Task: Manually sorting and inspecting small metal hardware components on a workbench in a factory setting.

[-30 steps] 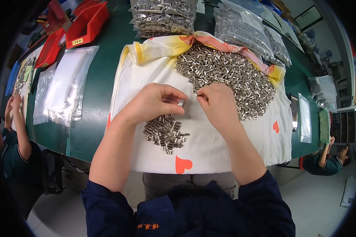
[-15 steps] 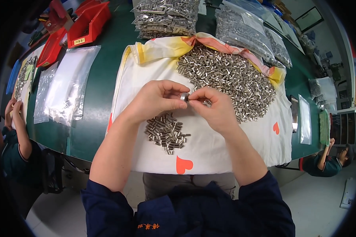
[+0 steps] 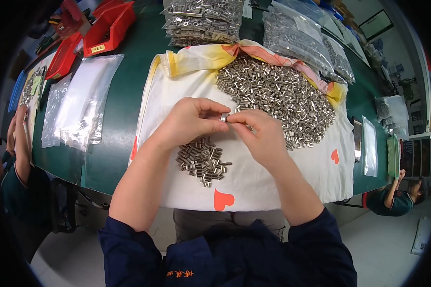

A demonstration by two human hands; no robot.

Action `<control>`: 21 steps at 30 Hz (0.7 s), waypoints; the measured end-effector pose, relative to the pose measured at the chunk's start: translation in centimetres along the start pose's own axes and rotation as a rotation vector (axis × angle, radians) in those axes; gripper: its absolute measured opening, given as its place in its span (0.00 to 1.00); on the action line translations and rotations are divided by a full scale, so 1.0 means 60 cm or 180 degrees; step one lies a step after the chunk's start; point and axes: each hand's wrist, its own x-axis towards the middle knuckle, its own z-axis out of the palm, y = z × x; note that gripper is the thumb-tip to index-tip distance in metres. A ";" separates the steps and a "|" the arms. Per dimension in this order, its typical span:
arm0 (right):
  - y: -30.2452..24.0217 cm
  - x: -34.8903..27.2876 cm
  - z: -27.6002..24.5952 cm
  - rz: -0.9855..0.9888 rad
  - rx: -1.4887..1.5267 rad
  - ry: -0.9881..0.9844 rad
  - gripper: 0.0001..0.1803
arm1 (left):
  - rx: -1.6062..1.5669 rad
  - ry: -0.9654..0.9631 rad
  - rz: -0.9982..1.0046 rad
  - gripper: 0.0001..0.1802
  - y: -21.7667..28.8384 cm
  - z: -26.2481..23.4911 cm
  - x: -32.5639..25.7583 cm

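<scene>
Two bare hands meet above a white cloth (image 3: 254, 189) edged in yellow and pink, spread over a green table (image 3: 117, 110), as a worker in navy sleeves (image 3: 129, 244) handles a small silvery metal piece (image 3: 223, 117). The left hand (image 3: 194, 119) grips the piece between thumb and fingers, near the middle of the cloth. The right hand (image 3: 258, 131) is partly curled, its fingertips drawn up to the piece's side; whether they pinch something of their own cannot be told. Clock directions run from the held piece. At 7 o'clock, just below the left hand, lies a small heap of short metal cylinders (image 3: 203, 162); at 2 o'clock, beyond the right hand, spreads a far larger heap of similar cylinders (image 3: 285, 95), bordered by the cloth's bunched edge. A red heart print (image 3: 223, 199) shows at 6 o'clock. Stacked clear bags of metal parts (image 3: 203, 21) stand at 12 o'clock, with a bulging bag of parts (image 3: 297, 36) at 1 o'clock. Flat clear bags (image 3: 86, 105) lie at 9 o'clock, red bins (image 3: 110, 28) sit at 10 o'clock, and another flat clear bag (image 3: 369, 146) rests at 3 o'clock. Co-workers appear at the rim, one person (image 3: 24, 167) near 9 o'clock, a second person (image 3: 392, 201) at 4 o'clock.
</scene>
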 end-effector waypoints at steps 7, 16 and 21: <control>0.006 0.007 -0.006 0.0914 0.0833 -0.0177 0.06 | 0.0222 -0.0220 -0.0150 0.18 0.007 -0.010 -0.006; 0.038 0.008 0.028 -0.0257 -0.1591 0.0275 0.06 | 0.0309 -0.0227 -0.0082 0.18 0.003 -0.006 -0.004; 0.045 0.004 0.020 -0.0352 -0.1558 0.0161 0.05 | 0.0328 -0.0265 -0.0082 0.18 0.001 -0.005 -0.001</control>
